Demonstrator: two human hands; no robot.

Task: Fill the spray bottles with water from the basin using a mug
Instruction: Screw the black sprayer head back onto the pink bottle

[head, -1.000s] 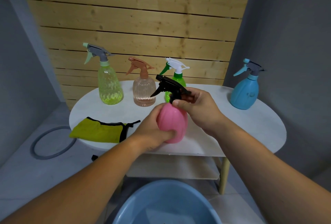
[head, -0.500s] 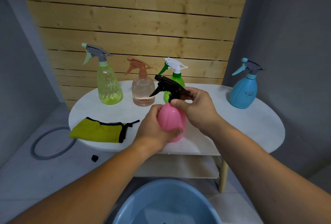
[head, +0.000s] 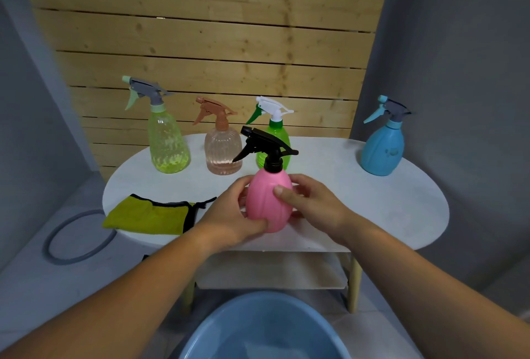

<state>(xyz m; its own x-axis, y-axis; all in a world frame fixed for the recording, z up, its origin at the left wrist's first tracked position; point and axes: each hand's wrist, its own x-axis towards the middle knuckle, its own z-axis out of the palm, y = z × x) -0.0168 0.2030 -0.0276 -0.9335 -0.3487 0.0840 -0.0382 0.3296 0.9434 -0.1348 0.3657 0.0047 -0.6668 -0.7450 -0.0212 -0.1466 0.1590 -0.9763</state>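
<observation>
Your left hand (head: pixel 229 215) and right hand (head: pixel 312 203) clasp the pink spray bottle (head: pixel 268 201) upright at the counter's (head: pixel 372 201) front, above the basin (head: pixel 258 330); unscrewing its black sprayer (head: pixel 263 143) likely comes next.

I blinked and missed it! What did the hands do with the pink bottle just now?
The right hand let go of the black spray head and slid down to hold the pink bottle by its body, thumb in front. The left hand still grips the body from the other side. The four other bottles, the yellow cloth and the basin stayed put.
</observation>
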